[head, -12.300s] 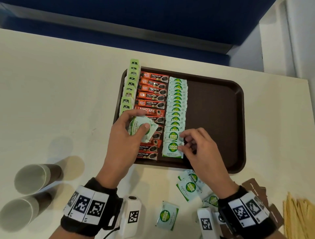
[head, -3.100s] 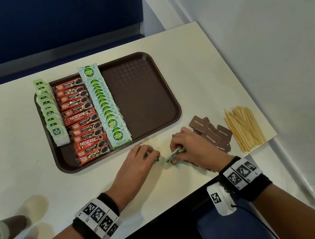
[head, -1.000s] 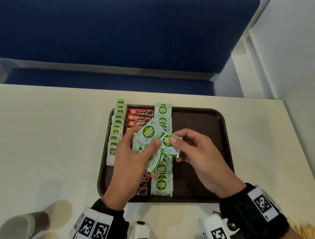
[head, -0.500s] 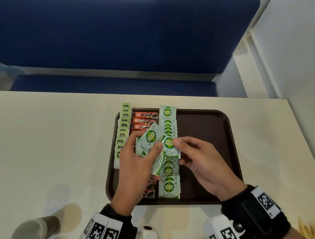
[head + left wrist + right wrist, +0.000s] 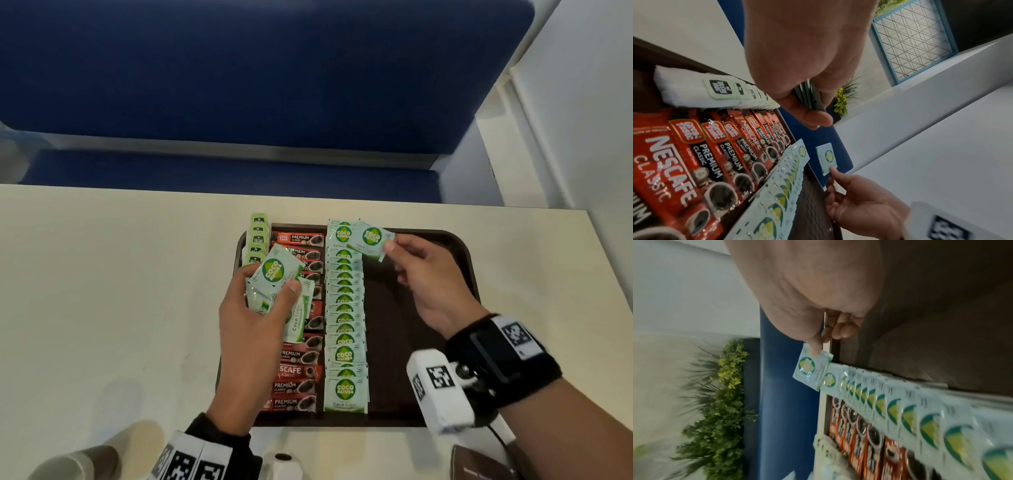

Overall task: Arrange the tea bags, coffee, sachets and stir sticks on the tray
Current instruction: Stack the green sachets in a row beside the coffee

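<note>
A dark brown tray (image 5: 428,342) lies on the cream table. It holds a column of green-tagged tea bags (image 5: 258,236), a column of red coffee sticks (image 5: 298,387) and a column of overlapping Coco Natura sugar sachets (image 5: 345,325). My left hand (image 5: 263,308) grips a bunch of sugar sachets (image 5: 274,274) over the coffee column. My right hand (image 5: 421,270) pinches one sugar sachet (image 5: 371,240) by its corner, at the far end of the sachet column. In the right wrist view that sachet (image 5: 812,368) hangs beside the top of the row (image 5: 879,395).
The tray's right half (image 5: 404,308) is bare. Paper cups (image 5: 78,462) lie at the near left. A brown sachet (image 5: 476,466) sits at the near right edge. A blue bench (image 5: 239,85) runs behind the table, with a white wall on the right.
My right hand has carried one sachet away from the bunch toward the far end of the sachet column. The left hand still holds the bunch over the coffee sticks.
</note>
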{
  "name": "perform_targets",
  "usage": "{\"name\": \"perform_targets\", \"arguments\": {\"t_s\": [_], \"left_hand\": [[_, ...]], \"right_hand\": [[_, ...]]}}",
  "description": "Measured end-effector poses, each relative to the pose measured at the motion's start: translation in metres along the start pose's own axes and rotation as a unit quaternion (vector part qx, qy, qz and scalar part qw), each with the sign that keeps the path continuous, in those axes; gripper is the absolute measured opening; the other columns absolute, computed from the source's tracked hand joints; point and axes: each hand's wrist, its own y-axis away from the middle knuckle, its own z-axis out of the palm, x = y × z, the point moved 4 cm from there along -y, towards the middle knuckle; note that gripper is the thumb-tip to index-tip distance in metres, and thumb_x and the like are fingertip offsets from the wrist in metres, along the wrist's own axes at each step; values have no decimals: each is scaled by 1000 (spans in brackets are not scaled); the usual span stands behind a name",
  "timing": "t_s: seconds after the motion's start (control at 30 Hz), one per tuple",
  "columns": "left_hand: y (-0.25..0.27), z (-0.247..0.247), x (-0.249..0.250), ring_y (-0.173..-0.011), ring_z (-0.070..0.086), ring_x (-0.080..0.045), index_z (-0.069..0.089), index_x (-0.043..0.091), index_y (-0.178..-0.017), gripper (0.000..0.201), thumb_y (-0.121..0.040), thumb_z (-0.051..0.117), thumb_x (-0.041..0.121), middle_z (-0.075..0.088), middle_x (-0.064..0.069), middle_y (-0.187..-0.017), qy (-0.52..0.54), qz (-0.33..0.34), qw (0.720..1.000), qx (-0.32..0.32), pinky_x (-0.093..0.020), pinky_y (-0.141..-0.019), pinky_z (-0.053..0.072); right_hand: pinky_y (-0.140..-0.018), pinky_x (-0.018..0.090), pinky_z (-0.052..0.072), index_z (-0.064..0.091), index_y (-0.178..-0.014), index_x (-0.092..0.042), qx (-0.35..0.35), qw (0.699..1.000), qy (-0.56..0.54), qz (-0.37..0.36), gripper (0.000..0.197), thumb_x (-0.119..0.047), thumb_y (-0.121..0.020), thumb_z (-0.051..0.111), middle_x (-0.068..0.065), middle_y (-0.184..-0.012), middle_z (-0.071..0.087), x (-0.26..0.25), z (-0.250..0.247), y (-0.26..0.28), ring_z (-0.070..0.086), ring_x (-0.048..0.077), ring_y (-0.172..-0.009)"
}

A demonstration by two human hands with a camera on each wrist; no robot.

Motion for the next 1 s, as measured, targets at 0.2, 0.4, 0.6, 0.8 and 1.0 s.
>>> {"name": "perform_targets", "arguments": {"t_s": [0.2,0.4,0.6,0.8,1.0], "left_hand": [[-3,-7,-2,-88,84,-28,65,22,-120,27,-97,79,16,83,-1,-110,11,-10,1000,1,-41,-56,66],[-4,-14,-9,-92,83,-28,66,23,-120,28,-97,80,16,83,-1,-111,15,-11,1000,3,-37,-60,66],[-4,-19,-12,-95,83,-27,66,23,-118,27,-97,80,16,83,0,-111,13,-3,1000,2,-46,-73,68],[-6,-21,-15,-100,82,-28,67,25,-119,29,-95,82,19,83,0,-113,3,-2,1000,0,-56,-89,66],[-6,-23,-16,-96,83,-29,66,23,-120,29,-96,81,18,83,-1,-112,10,-3,1000,-1,-42,-65,68]], "right_hand": [[-101,27,50,75,-88,-28,-10,995,94,-43,15,-20,-101,74,-13,-106,77,6,25,-37,68,8,-107],[-87,19,48,78,-98,-23,-3,992,113,-52,8,-21,-102,72,-10,-107,77,12,35,-42,67,6,-105],[-74,14,47,78,-106,-17,7,990,132,-47,10,-23,-102,73,-5,-107,79,18,36,-41,70,7,-101],[-58,3,46,74,-105,-14,30,989,129,-61,11,-21,-98,78,-3,-97,76,19,36,-38,67,2,-83],[-68,13,47,71,-107,-14,36,991,124,-43,15,-22,-97,79,0,-102,76,19,37,-37,70,7,-90]]}}
